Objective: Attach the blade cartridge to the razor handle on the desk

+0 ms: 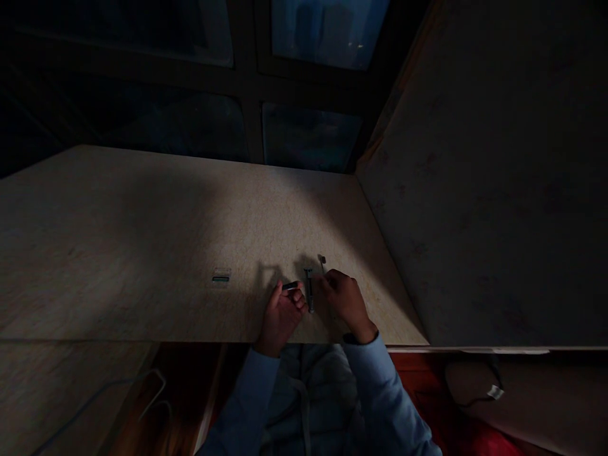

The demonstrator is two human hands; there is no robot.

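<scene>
My left hand (283, 310) is curled over the near edge of a pale wooden tabletop (142, 240), pinching a small dark cylindrical piece (290, 286) between thumb and fingers. My right hand (344, 297) is closed beside it, its fingers at a thin upright metal tool (322, 263) with a small head. Between the two hands lies a narrow dark metal part (310, 292), lengthwise on the table. Both sleeves are light blue.
A small flat greenish piece (221, 278) lies on the table to the left of my hands. A large pale panel (489, 190) stands along the right side. Dark window panes (308, 136) lie behind. A cable (118, 386) hangs at lower left.
</scene>
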